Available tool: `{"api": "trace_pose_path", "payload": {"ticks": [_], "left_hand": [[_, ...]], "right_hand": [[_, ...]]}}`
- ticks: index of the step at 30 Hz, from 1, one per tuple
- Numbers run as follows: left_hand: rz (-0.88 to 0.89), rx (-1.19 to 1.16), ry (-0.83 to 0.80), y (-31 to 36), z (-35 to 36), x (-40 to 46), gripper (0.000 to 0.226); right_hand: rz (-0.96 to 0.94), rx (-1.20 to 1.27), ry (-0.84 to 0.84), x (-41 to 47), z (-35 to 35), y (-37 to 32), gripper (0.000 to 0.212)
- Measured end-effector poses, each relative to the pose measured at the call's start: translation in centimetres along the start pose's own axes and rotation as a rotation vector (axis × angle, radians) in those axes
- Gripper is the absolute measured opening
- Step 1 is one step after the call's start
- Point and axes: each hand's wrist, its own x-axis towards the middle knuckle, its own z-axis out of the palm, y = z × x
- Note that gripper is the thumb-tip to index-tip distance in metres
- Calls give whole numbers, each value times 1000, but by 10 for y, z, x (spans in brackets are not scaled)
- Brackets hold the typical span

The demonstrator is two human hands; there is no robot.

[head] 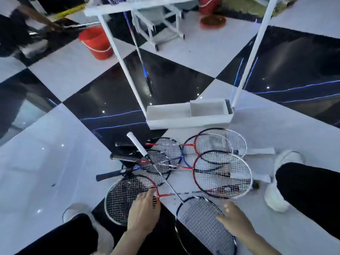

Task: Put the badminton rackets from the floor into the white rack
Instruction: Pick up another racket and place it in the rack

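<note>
Several badminton rackets point(219, 162) lie in a crossed pile on the floor in front of the white rack's base tray point(189, 122). My right hand point(233, 221) pinches the rim of a dark-blue-framed racket point(200, 216). This racket's shaft runs up and left over the pile to a white grip point(137, 143). My left hand point(144, 211) rests with straight fingers on the rim of a red-framed racket point(125, 197) at the pile's near left. One racket point(140, 56) hangs from the rack's top bar point(117, 7), between its two white posts.
A red bucket point(97, 43) stands left of the rack, and a white cart point(161, 24) and a red basin point(213, 22) stand behind it. Another person point(27, 32) is at the far left. My white shoes point(276, 197) flank the pile on the checkered floor.
</note>
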Motion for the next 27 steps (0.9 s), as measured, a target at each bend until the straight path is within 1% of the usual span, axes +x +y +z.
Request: {"api": "trace_pose_path", "payload": {"ticks": [2,3,4,5,6,8,10,13,14,16,19,21,24,27], "left_hand": [[-29,7,-68,-4,21,-2,50],[-32,14,-97,-5,29,-5,49],[-29,30,-134,-7,39,-7,49],[-33,30,-161,-8,44,-8,50],[-34,28,-182,-11,51,-9,50],[-41,30,-210,-13,58,-10,50],[-45,41,-238,-15,64,-8,50],[-42,54,-257,-14,69,-2,50],[-33,61,-255,-14,71,1,50],[-19,64,-254,-9,73,6,49],[14,56,-240,2,73,14,47],[41,33,-210,8,72,17,48],[115,-11,-139,19,62,24,48],[248,12,-92,35,40,36,55]], "right_hand": [[52,-22,-115,11,17,18,45],[74,-11,-131,13,21,21,43],[98,-6,-130,21,26,26,54],[115,8,-103,28,28,27,69],[132,22,-69,35,32,29,79],[139,61,-3,45,36,30,84],[156,87,-23,55,38,32,82],[191,58,-66,73,44,43,74],[184,38,-78,78,46,48,63],[157,26,-82,83,46,51,25],[73,33,-78,81,43,48,33],[-11,71,-19,73,40,40,34],[-152,189,112,55,31,21,33],[-285,246,291,29,12,-9,22]]}}
